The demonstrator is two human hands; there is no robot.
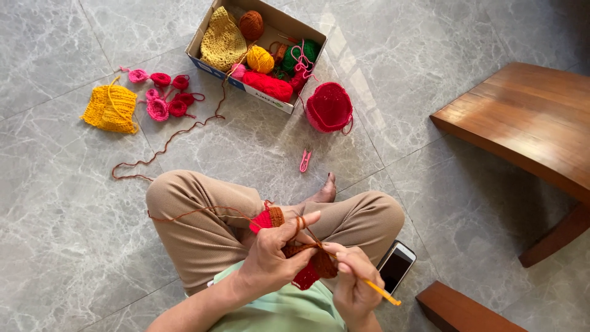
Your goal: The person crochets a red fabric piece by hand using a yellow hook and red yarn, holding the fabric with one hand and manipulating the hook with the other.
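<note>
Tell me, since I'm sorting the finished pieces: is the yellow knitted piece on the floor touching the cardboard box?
Apart. The head view shows bare grey floor and small pink and red crocheted flowers between the yellow knitted piece and the cardboard box.

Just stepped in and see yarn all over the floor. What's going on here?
A person sits cross-legged on the tiled floor, crocheting. The left hand holds a red and brown piece, with brown yarn running over a finger and trailing out to the box of yarn balls. The right hand works a yellow hook into the piece. Small pink flowers, a yellow knit, a red cap and pink snips lie nearby.
</note>
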